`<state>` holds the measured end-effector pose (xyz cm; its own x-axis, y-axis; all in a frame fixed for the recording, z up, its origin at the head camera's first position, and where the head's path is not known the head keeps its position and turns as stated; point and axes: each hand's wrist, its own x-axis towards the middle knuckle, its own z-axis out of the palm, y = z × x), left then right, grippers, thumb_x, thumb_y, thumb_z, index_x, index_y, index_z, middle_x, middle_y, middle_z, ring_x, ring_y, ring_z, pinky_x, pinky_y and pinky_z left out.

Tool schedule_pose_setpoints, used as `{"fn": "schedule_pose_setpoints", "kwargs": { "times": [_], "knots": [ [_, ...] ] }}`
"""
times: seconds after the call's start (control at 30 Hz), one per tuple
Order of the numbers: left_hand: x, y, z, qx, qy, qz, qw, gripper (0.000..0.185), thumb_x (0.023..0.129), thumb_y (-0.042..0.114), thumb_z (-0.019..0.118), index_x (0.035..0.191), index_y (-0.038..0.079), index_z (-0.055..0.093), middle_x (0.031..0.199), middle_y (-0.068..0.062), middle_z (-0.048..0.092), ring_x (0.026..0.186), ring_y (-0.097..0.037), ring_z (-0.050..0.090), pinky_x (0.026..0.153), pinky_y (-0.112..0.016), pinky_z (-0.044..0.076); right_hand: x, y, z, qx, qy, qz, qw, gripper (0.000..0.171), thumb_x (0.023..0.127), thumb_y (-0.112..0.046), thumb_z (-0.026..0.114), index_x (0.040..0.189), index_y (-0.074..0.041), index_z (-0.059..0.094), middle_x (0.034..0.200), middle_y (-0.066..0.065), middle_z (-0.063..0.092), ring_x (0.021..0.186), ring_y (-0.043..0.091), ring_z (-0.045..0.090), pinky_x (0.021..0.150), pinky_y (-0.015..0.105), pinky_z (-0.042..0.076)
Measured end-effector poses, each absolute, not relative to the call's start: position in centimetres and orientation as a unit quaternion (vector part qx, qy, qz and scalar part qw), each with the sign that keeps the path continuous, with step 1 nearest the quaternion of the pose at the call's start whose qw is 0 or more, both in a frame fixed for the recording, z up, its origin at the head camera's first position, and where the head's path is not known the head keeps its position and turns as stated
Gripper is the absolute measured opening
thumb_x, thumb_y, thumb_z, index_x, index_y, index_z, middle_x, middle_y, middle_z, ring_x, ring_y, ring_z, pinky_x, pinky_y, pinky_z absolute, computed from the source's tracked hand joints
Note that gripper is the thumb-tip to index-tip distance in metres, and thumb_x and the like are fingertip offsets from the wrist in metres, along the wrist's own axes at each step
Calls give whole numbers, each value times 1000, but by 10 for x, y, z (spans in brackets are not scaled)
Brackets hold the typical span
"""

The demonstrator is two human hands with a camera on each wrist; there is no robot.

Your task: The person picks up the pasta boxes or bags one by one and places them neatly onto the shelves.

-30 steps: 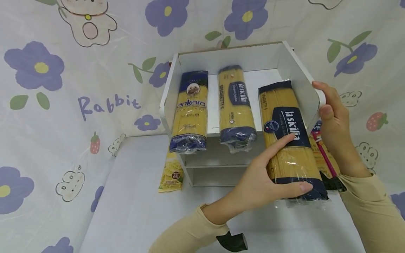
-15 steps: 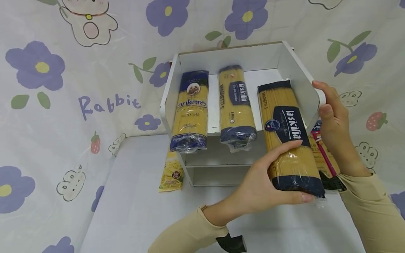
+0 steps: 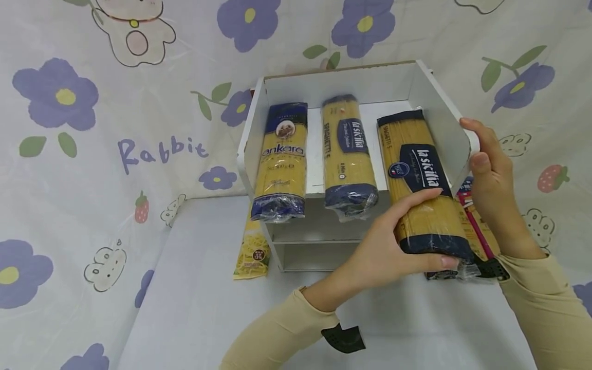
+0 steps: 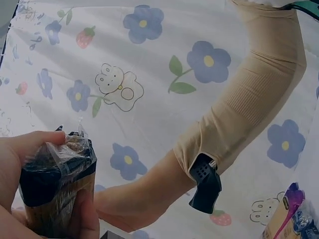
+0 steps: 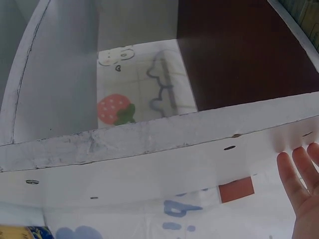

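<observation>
My left hand (image 3: 381, 257) grips the lower end of a spaghetti pack (image 3: 416, 159) with dark blue bands and a "la sicilia" label. The thumb lies across its bottom end and the index finger along its front. In the left wrist view, clear wrapper crinkles at the end of the spaghetti pack (image 4: 60, 172) under the thumb. The pack's upper part rests in the top tier of a white shelf (image 3: 435, 97), tilted, with the lower end sticking out. My right hand (image 3: 492, 180) holds that shelf's right side panel; in the right wrist view several fingertips (image 5: 284, 159) touch the panel's outer face.
An "ankara" spaghetti pack (image 3: 282, 164) and another "la sicilia" pack (image 3: 349, 154) lie in the top tier, ends overhanging. A yellow noodle bag (image 3: 252, 252) stands left of the shelf. A yellow and pink package (image 3: 478, 226) is at its right. Lower tiers open forward.
My left hand has pushed the spaghetti pack upward and further into the top tier, after a slight dip of its lower end. My right hand stays on the side panel.
</observation>
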<state>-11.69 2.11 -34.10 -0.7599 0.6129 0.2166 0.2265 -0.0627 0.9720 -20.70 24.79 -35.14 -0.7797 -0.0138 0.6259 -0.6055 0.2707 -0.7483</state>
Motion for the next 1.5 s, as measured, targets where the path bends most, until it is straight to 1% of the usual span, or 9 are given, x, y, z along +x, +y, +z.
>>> {"fn": "schedule_pose_setpoints", "kwargs": {
  "times": [0.23,0.37,0.47,0.6,0.67,0.77,0.9,1.1,1.5],
  "knots": [
    [-113,8,-336,343,681,620,187,92,87,10,73,151,51,22,154,13,35,121,1,51,95,-17,51,-207,250,-354,201,-750,572,263,54,101,-45,50,145,-13,46,142,0,50,117,14,51,88,11,50],
    [-97,-6,-323,361,744,529,191,98,86,21,78,149,59,14,107,12,70,78,3,65,69,-15,54,-207,250,-355,208,-745,576,265,54,101,-44,50,145,-12,47,142,1,51,117,14,53,87,12,50],
    [-84,-14,-315,385,755,496,189,87,88,24,76,152,50,23,66,6,68,49,-1,59,51,-19,52,-208,249,-354,219,-740,577,266,55,101,-43,50,145,-9,45,141,1,51,116,14,54,86,11,50],
    [-75,-17,-312,419,670,554,262,57,96,11,64,149,20,45,76,-11,72,57,-1,63,59,-25,59,-208,248,-353,217,-741,575,270,56,101,-46,50,145,-11,46,139,1,52,114,14,54,84,10,50],
    [-74,-17,-315,435,610,579,321,49,97,3,59,145,9,49,93,-23,72,70,1,67,69,-26,60,-208,248,-353,213,-741,577,269,57,100,-48,51,145,-13,47,139,0,52,113,13,54,84,10,49],
    [-76,-14,-322,477,555,581,356,53,96,-5,57,146,-1,43,127,-28,62,101,9,63,90,-22,56,-207,248,-354,209,-739,584,263,58,99,-48,52,145,-13,47,138,-1,53,112,13,54,83,10,49],
    [-81,-7,-328,518,551,567,326,59,94,-6,58,149,-2,37,151,-24,44,133,9,44,111,-18,41,-206,247,-353,208,-738,587,258,58,99,-48,52,145,-13,47,140,1,52,112,14,55,83,9,50],
    [-85,2,-327,499,585,563,302,55,96,-2,57,148,1,41,153,-16,45,137,7,41,114,-15,35,-204,245,-350,212,-741,581,262,58,100,-47,50,146,-12,46,142,1,51,113,15,55,84,9,50],
    [-100,5,-329,532,654,513,162,40,98,9,61,137,2,57,139,-11,62,128,9,50,105,-12,43,-208,248,-353,216,-739,580,266,57,100,-47,51,145,-13,45,138,-1,52,109,12,55,82,10,50]
  ]
}}
